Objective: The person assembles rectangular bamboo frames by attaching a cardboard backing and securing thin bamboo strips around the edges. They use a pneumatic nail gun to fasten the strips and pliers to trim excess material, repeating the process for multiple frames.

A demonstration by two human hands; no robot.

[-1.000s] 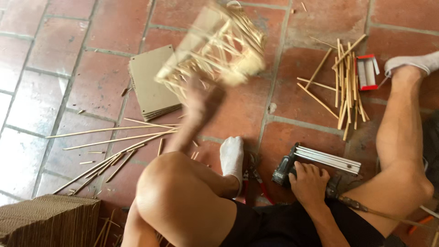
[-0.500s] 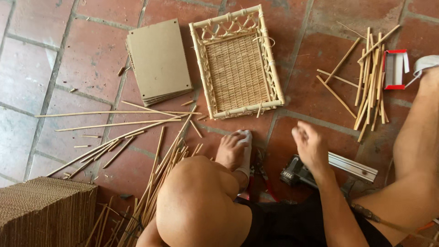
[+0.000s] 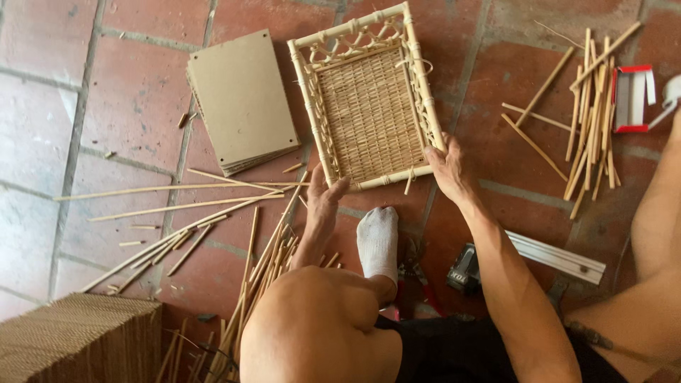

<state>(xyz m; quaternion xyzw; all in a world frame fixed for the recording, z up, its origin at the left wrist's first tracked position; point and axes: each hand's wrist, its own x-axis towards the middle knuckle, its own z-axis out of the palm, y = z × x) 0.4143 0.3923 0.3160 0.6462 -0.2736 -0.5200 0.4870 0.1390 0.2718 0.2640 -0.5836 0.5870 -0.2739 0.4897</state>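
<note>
Rattan tray [image 3: 369, 113] lies flat on the red tile floor [image 3: 128, 106], open side up, in front of the seated person. Left hand [image 3: 323, 198] grips the tray's near-left corner, fingers curled on the rim. Right hand [image 3: 448, 167] grips the near-right corner, thumb on the rim. White-socked foot [image 3: 377, 241] sits just below the tray, between the arms. Stack of brown boards [image 3: 241, 99] just left of the tray. Loose bamboo sticks [image 3: 184, 206] scattered at left, another bundle of sticks [image 3: 589, 113] at right. Tacker tool [image 3: 468, 269] near the right forearm.
</note>
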